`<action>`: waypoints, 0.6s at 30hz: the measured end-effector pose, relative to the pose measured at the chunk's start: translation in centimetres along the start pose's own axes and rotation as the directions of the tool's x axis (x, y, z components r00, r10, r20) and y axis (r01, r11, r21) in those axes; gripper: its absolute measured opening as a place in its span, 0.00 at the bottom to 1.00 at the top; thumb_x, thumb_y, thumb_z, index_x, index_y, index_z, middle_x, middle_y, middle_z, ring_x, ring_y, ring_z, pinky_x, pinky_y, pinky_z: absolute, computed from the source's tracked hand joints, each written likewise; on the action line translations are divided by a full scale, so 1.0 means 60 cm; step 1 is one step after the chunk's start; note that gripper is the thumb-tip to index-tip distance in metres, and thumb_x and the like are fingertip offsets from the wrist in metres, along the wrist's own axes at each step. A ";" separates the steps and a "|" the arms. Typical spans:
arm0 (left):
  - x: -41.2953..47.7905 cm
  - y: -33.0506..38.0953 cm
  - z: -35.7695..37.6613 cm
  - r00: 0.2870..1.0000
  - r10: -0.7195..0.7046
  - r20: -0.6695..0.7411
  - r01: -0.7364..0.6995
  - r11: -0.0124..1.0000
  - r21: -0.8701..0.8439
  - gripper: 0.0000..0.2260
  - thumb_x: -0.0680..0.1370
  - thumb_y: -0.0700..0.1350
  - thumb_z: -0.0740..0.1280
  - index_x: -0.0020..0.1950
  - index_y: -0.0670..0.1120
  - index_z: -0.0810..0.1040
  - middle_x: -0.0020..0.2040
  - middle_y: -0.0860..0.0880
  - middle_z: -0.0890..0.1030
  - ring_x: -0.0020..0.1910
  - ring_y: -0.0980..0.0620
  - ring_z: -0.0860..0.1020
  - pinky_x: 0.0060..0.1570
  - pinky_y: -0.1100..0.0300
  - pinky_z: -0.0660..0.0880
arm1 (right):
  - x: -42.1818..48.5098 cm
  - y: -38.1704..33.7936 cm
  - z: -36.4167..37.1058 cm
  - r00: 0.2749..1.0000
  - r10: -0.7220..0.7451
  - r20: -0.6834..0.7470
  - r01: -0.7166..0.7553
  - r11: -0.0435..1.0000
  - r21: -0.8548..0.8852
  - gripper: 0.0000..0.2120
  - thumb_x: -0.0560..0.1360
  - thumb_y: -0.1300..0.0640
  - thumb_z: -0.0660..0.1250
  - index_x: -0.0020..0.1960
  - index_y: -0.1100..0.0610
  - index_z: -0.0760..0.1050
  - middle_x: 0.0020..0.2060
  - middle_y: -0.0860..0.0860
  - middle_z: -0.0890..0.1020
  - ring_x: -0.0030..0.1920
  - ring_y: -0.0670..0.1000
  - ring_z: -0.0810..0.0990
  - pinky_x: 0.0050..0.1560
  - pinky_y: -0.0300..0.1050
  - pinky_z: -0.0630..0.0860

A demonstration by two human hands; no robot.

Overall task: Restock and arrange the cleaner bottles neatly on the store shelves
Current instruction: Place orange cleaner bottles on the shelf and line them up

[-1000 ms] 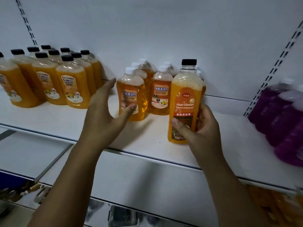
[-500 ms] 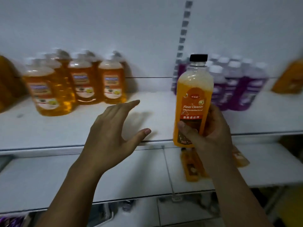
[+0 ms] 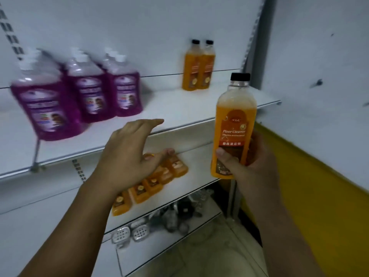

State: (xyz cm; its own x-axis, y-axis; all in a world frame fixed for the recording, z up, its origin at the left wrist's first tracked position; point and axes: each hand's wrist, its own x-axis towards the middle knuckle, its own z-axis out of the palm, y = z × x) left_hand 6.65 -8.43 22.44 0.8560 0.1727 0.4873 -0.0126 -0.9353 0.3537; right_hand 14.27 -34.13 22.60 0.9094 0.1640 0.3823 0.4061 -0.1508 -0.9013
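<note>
Seen from the head camera, the right hand [image 3: 253, 164] grips the floor cleaner bottle [image 3: 233, 124] round its lower part, thumb across the label. The bottle is upright in the air, off the right front corner of the upper shelf [image 3: 179, 108]. The left hand [image 3: 129, 154] holds nothing; its fingers are spread and nearly straight, and it hovers in front of the shelf's front edge.

Two matching orange bottles [image 3: 197, 66] stand touching each other at the back of that shelf, and the carried one most likely belongs beside them. The grip is low on a tall bottle, so it could tip as it is set down. A careless reach could also knock the standing pair over, or leave the new bottle too near the shelf's open right end, where nothing would stop a fall. The purple bottles [image 3: 79, 92] are well to the left and probably out of harm's way.

Blur smears the purple bottles, so their labels and exact number are unreadable. The right hand hides much of the held bottle's lower part. The left hand covers part of the flat orange bottles [image 3: 151, 182] on the lower shelf, so their count is uncertain. The items [image 3: 129, 233] on the bottom shelf are too dim to name.
</note>
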 end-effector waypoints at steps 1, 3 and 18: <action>0.017 0.019 0.019 1.000 0.013 0.020 -0.013 1.000 -0.001 0.32 0.78 0.71 0.62 0.79 0.59 0.67 0.74 0.55 0.75 0.73 0.51 0.71 0.69 0.44 0.71 | 0.012 0.009 -0.025 1.000 -0.001 -0.017 0.001 1.000 -0.003 0.33 0.65 0.42 0.78 0.68 0.48 0.75 0.57 0.43 0.84 0.54 0.40 0.85 0.48 0.33 0.82; 0.055 0.051 0.051 0.998 0.034 0.046 -0.034 0.999 0.004 0.32 0.78 0.72 0.61 0.79 0.60 0.66 0.75 0.56 0.74 0.74 0.52 0.70 0.70 0.44 0.70 | 0.039 0.030 -0.064 0.999 -0.002 -0.040 0.002 1.000 0.004 0.32 0.66 0.43 0.78 0.68 0.49 0.76 0.57 0.44 0.85 0.54 0.42 0.85 0.47 0.32 0.81; 0.399 0.151 0.272 0.997 0.017 0.081 -0.022 0.998 0.056 0.31 0.78 0.71 0.61 0.79 0.60 0.67 0.77 0.56 0.71 0.77 0.51 0.68 0.75 0.46 0.63 | 0.364 0.161 -0.174 0.997 -0.034 -0.071 0.032 0.999 -0.033 0.25 0.71 0.52 0.78 0.65 0.53 0.77 0.54 0.43 0.85 0.52 0.37 0.84 0.45 0.27 0.78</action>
State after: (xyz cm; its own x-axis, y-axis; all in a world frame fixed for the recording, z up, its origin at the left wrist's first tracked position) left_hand 35.45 -17.81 24.28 0.8949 0.1309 0.4266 -0.0023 -0.9546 0.2978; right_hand 39.02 -42.20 24.39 0.8990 0.0993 0.4266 0.4378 -0.1775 -0.8814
